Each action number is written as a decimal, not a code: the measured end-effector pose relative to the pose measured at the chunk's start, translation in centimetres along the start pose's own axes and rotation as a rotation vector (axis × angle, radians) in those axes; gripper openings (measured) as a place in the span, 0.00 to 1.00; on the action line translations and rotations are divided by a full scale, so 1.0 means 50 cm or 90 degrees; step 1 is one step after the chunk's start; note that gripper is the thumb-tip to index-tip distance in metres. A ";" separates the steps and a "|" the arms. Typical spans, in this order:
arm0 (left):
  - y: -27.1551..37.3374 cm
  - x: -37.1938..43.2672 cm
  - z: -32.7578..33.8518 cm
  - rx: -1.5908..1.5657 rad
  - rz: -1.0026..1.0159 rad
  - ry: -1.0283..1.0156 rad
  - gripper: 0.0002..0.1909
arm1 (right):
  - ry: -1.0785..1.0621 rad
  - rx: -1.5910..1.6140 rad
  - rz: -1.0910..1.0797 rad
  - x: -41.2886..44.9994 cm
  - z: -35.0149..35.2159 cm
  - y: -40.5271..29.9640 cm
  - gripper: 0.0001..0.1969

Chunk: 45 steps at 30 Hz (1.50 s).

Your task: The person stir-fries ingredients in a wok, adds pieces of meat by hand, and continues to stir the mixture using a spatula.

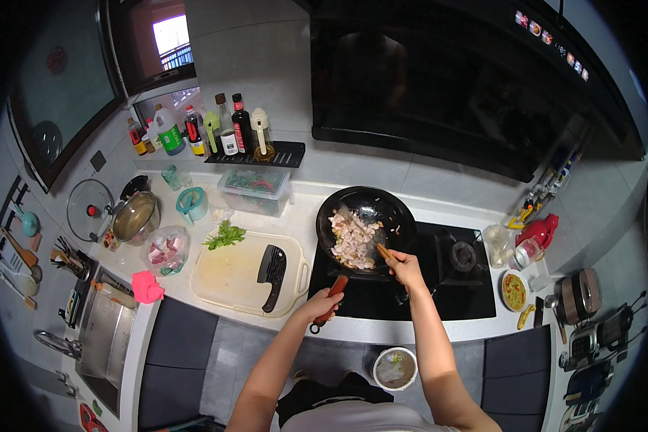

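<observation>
A black wok point(370, 201) sits over the left burner of the black gas hob, with pieces of pale, partly cooked meat point(353, 240) in it. My left hand point(324, 305) is closed around the wok's reddish wooden handle point(338, 285). My right hand point(406, 267) grips the wooden handle of a cooking utensil point(383, 251), whose far end is down among the meat. Left of the hob, a black cleaver point(273, 272) lies on a cream cutting board point(224, 275), and green leaves point(225, 235) rest at the board's upper left corner.
Left on the counter are a bag of raw meat point(166, 252), a steel pot point(135, 217) and a lidded plastic box point(255, 190). Bottles stand on a black shelf point(281, 154). Right of the hob is a plate of food point(513, 290). A white bin point(395, 369) stands on the floor.
</observation>
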<state>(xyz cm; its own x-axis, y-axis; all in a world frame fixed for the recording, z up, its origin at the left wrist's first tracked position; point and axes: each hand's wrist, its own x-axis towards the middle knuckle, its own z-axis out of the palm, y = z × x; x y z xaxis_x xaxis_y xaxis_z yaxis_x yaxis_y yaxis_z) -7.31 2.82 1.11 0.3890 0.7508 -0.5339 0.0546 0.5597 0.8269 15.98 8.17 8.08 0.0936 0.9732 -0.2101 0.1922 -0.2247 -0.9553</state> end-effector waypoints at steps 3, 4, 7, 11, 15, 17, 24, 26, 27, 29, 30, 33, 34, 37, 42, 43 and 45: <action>0.010 0.003 0.006 0.009 0.000 -0.002 0.14 | -0.026 -0.244 -0.109 -0.050 -0.052 0.029 0.16; 0.004 0.000 -0.003 0.004 -0.002 0.004 0.14 | 0.009 -0.408 -0.096 -0.096 -0.057 -0.011 0.16; 0.001 -0.005 -0.010 -0.011 -0.008 0.004 0.14 | 0.094 -0.578 -0.189 -0.194 -0.110 -0.058 0.14; -0.003 -0.001 -0.010 0.005 -0.002 0.014 0.14 | 0.141 -0.610 -0.237 -0.304 -0.149 -0.094 0.12; -0.001 0.002 -0.008 0.001 -0.003 0.002 0.14 | 0.127 -0.658 -0.222 -0.290 -0.123 -0.093 0.10; 0.001 0.003 -0.001 -0.004 0.000 -0.008 0.14 | 0.147 -0.651 -0.229 -0.230 -0.091 -0.071 0.11; 0.006 -0.012 -0.010 0.014 -0.007 0.017 0.14 | 0.115 -0.595 -0.191 -0.298 -0.050 -0.126 0.12; -0.002 -0.013 -0.015 0.008 -0.006 0.025 0.14 | 0.041 -0.563 -0.182 -0.304 -0.043 -0.119 0.13; 0.001 -0.012 -0.013 0.013 -0.006 0.022 0.14 | 0.032 -0.571 -0.161 -0.296 -0.031 -0.117 0.13; 0.009 -0.011 -0.005 0.025 -0.008 0.012 0.14 | 0.047 -0.560 -0.140 -0.248 -0.009 -0.092 0.13; 0.013 -0.008 0.001 0.026 -0.005 0.009 0.14 | 0.099 -0.547 -0.152 -0.213 0.002 -0.058 0.13; 0.012 -0.009 -0.001 0.025 -0.007 0.010 0.14 | 0.208 -0.526 -0.176 -0.149 0.047 0.003 0.13; 0.011 -0.012 -0.005 0.026 -0.013 0.011 0.14 | 0.223 -0.522 -0.175 -0.146 0.057 0.011 0.13; 0.012 -0.012 -0.002 0.026 -0.010 0.016 0.15 | 0.258 -0.536 -0.187 -0.112 0.076 0.040 0.14; 0.015 -0.006 0.005 0.033 -0.015 0.014 0.15 | 0.224 -0.650 -0.253 -0.090 0.041 0.081 0.17; 0.017 -0.010 0.005 0.033 -0.023 0.023 0.14 | 0.213 -0.651 -0.249 -0.115 0.027 0.054 0.16; 0.014 -0.006 0.005 0.025 -0.016 0.015 0.14 | 0.237 -0.622 -0.266 -0.172 -0.019 0.019 0.15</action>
<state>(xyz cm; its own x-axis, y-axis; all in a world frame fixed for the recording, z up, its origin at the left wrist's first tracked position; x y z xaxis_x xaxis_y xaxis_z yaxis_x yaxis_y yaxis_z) -7.17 2.91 1.90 0.3652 0.7451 -0.5580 0.0995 0.5647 0.8193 16.26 -0.47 9.19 0.0969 0.9424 0.3202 0.9441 0.0148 -0.3294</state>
